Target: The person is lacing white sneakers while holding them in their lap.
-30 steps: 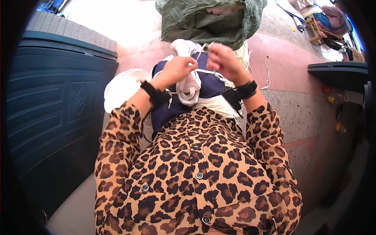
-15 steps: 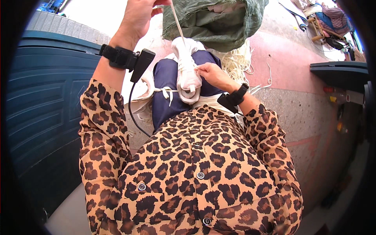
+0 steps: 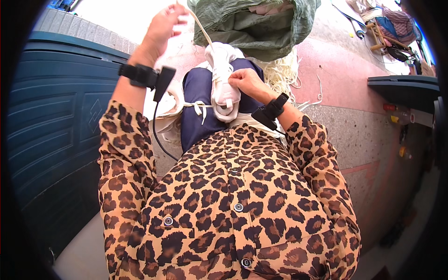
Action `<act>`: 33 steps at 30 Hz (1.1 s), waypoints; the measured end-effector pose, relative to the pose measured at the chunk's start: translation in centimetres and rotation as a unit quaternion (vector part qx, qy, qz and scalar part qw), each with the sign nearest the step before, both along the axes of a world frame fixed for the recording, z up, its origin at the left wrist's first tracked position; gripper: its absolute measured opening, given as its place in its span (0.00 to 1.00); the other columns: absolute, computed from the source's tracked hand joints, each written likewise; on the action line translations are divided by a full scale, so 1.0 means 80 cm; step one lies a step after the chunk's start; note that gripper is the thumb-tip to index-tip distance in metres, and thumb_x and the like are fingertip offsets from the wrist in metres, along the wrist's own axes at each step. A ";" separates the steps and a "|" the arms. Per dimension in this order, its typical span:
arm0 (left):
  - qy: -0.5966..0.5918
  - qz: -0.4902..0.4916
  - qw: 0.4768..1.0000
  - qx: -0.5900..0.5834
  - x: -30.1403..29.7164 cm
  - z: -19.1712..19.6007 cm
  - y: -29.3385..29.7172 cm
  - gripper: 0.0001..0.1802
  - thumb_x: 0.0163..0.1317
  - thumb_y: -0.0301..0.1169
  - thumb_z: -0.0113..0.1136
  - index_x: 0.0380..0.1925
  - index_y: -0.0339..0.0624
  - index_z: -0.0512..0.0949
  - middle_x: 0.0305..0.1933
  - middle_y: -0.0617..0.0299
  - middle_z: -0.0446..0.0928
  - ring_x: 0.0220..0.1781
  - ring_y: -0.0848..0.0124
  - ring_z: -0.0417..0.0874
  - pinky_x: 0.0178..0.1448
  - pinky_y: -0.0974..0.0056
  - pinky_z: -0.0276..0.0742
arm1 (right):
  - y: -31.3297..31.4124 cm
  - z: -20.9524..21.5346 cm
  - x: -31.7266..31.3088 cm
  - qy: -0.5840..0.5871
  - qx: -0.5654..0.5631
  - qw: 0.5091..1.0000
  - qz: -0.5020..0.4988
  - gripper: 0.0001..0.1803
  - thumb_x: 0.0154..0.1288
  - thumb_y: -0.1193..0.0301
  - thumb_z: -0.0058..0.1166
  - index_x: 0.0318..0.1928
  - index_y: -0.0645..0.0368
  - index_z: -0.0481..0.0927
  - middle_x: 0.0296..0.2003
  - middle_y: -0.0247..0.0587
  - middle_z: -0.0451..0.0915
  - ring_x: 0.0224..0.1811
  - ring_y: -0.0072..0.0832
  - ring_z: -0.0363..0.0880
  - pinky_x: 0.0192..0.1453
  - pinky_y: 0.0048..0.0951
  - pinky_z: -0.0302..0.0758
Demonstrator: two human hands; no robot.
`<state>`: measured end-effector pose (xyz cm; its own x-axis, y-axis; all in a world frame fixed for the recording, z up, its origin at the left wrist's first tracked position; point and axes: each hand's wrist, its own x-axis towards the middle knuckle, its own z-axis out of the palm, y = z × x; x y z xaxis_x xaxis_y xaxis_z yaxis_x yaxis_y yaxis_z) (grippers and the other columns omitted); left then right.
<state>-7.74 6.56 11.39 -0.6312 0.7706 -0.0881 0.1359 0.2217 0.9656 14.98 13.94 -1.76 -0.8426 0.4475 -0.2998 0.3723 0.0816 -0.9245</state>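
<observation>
A white shoe (image 3: 226,91) rests between my thighs, its heel opening toward me and its toe pointing away. From its lacing a pale shoelace (image 3: 201,29) runs taut up to my left hand (image 3: 163,28), which is raised at the upper left. That hand pinches the lace near the picture's top edge, other fingers spread. My right hand (image 3: 252,84) is at the shoe's right side, thumb and fingertips pinched together on the edge by the lacing. Whether a bit of lace is also caught there is hidden. A tied white lace (image 3: 199,109) lies across my left thigh.
Another white shoe (image 3: 170,102) sits beside my left leg. Ahead stands an open green woven sack (image 3: 252,44), with a heap of loose white laces (image 3: 282,74) next to it. A dark blue panel (image 3: 56,107) rises at left; a dark ledge (image 3: 403,84) juts in at right.
My left hand has shifted slightly left and down, its fingers now more spread, and the lace slants more to the left. The right hand has moved slightly left and up along the shoe.
</observation>
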 end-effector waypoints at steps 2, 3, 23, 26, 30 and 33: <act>0.017 -0.012 0.986 -0.167 0.019 -0.044 -0.019 0.19 0.53 0.35 0.52 0.44 0.38 0.71 0.36 0.58 0.75 0.39 0.74 0.74 0.37 0.67 0.70 | 0.004 -0.008 -0.002 0.029 0.018 0.999 0.008 0.09 0.49 0.74 0.48 0.28 0.67 0.79 0.21 0.50 0.77 0.25 0.32 0.76 0.33 0.29 0.70; 0.085 -0.039 0.981 -0.170 0.035 -0.077 -0.037 0.19 0.52 0.32 0.52 0.45 0.35 0.70 0.37 0.54 0.76 0.39 0.71 0.75 0.42 0.66 0.71 | 0.007 -0.007 -0.005 0.031 0.017 0.999 0.010 0.09 0.49 0.74 0.48 0.28 0.67 0.79 0.21 0.50 0.77 0.25 0.32 0.76 0.33 0.29 0.70; 0.476 -0.136 0.869 -0.031 0.093 -0.152 -0.089 0.13 0.47 0.20 0.47 0.35 0.30 0.72 0.28 0.46 0.74 0.34 0.51 0.74 0.41 0.53 0.69 | 0.014 -0.008 -0.014 0.069 -0.207 0.974 -0.052 0.10 0.53 0.65 0.57 0.30 0.57 0.76 0.26 0.29 0.74 0.27 0.17 0.68 0.31 0.22 0.66; 0.524 -0.101 0.835 -0.131 0.001 -0.145 -0.160 0.07 0.48 0.21 0.45 0.25 0.37 0.74 0.25 0.48 0.72 0.31 0.52 0.73 0.37 0.53 0.67 | 0.059 0.043 0.013 0.203 -0.351 0.905 -0.125 0.06 0.60 0.68 0.49 0.37 0.55 0.71 0.32 0.34 0.77 0.35 0.24 0.74 0.43 0.29 0.69; 0.083 0.292 0.945 -0.126 -0.066 -0.064 -0.234 0.10 0.60 0.34 0.47 0.36 0.41 0.73 0.36 0.59 0.75 0.38 0.67 0.76 0.38 0.62 0.72 | 0.154 0.041 0.091 0.373 -0.376 0.831 -0.170 0.08 0.67 0.68 0.38 0.32 0.57 0.67 0.23 0.32 0.72 0.31 0.28 0.75 0.49 0.36 0.72; -0.159 0.386 0.900 0.127 -0.078 -0.033 -0.274 0.09 0.62 0.33 0.46 0.36 0.38 0.69 0.34 0.60 0.72 0.36 0.71 0.74 0.38 0.65 0.70 | 0.185 0.047 0.147 0.411 -0.349 0.786 -0.303 0.07 0.68 0.71 0.35 0.40 0.61 0.63 0.21 0.29 0.61 0.25 0.23 0.65 0.49 0.33 0.69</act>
